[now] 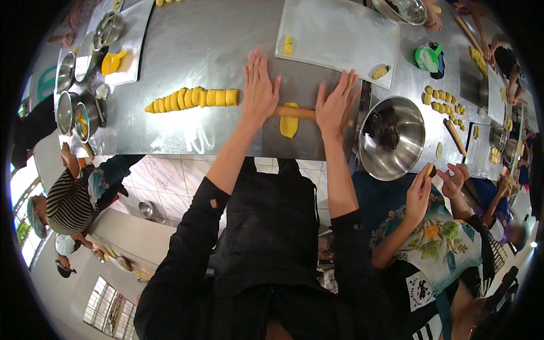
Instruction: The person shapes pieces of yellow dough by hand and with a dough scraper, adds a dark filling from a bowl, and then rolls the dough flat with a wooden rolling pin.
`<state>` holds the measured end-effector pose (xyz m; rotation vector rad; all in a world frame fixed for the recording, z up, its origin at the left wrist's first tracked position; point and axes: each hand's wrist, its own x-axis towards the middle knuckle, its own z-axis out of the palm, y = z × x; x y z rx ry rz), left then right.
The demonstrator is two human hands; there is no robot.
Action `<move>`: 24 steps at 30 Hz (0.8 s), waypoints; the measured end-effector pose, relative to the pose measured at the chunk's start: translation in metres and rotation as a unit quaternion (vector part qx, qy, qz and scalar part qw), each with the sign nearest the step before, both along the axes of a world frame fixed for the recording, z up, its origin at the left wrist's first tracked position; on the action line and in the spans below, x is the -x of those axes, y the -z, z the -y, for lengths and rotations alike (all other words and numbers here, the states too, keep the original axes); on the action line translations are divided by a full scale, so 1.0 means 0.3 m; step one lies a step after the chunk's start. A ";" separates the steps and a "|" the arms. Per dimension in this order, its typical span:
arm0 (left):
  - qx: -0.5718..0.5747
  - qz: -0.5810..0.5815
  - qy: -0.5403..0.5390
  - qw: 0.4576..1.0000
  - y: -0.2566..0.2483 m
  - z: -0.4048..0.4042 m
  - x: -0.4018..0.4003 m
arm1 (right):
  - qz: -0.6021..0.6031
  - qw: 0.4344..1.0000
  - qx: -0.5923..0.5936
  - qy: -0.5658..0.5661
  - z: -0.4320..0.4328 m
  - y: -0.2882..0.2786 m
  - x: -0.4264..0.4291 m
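Note:
A wooden rolling pin lies across a flattened oval of yellow dough on the steel table. On the pin's left end rests my left hand, its fingers stretched out flat. My right hand presses on the other end, palm down and fingers spread, slightly blurred. Neither hand curls around the pin. To the left of my left hand, a row of cut yellow dough pieces lies on the bare metal, tapering at its far left.
A metal tray with two shaped pieces lies beyond my hands. On the right, a steel bowl holds dark filling, beside a co-worker's hands with filled dough. Bowls and a yellow measuring cup stand left. The table edge runs before me.

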<state>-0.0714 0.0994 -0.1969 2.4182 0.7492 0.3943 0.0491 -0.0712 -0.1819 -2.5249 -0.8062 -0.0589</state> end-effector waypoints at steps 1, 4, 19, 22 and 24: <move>0.001 -0.017 -0.004 1.000 -0.008 0.027 0.031 | 0.001 1.000 -0.001 0.003 0.022 -0.001 0.031; -0.012 -0.068 -0.007 0.998 -0.045 0.129 0.158 | -0.050 0.998 0.021 -0.015 0.140 -0.015 0.178; -0.029 -0.037 -0.019 0.999 -0.026 0.058 0.069 | -0.035 0.999 0.035 -0.020 0.056 0.003 0.083; -0.015 -0.044 -0.015 0.999 -0.017 0.064 0.076 | -0.027 0.999 0.036 -0.015 0.043 0.007 0.074; -0.004 -0.071 -0.015 0.997 -0.016 0.090 0.117 | -0.057 0.997 0.039 -0.030 0.083 -0.012 0.141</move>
